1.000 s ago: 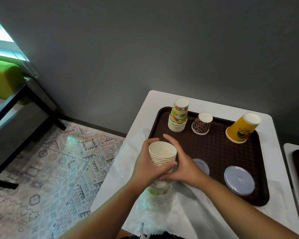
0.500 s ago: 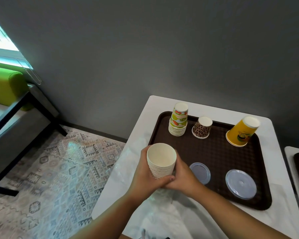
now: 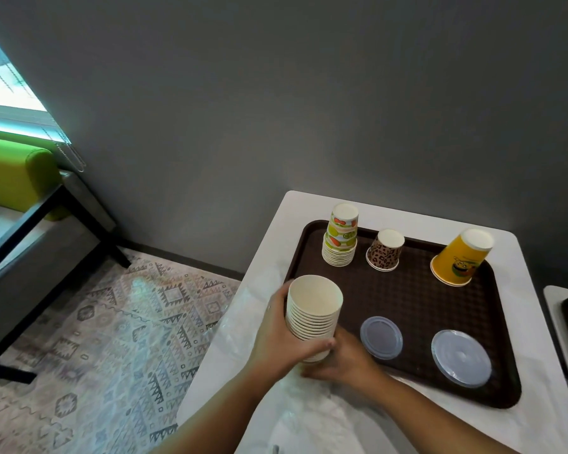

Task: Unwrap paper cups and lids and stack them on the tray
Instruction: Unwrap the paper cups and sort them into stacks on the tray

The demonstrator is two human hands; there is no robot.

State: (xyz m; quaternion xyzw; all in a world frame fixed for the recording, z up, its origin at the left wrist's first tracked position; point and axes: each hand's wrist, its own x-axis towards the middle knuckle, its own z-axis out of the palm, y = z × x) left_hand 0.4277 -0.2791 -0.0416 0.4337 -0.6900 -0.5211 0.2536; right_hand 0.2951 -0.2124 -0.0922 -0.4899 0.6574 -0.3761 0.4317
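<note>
Head view: the left hand [image 3: 281, 347] wraps round a white cup stack [image 3: 312, 314], mouth up, at the near left edge of the tray [image 3: 417, 309]; the right hand [image 3: 345, 362] cups the stack's base, fingers curled, though what they pinch is hidden; clear wrap [image 3: 302, 417] lies on the table [image 3: 525, 417] below. On the tray stand three inverted cup stacks and two lids [image 3: 381, 337]. The step looks like freeing the stack from its wrap; next it likely needs inverting and setting on bare tray without toppling.
</note>
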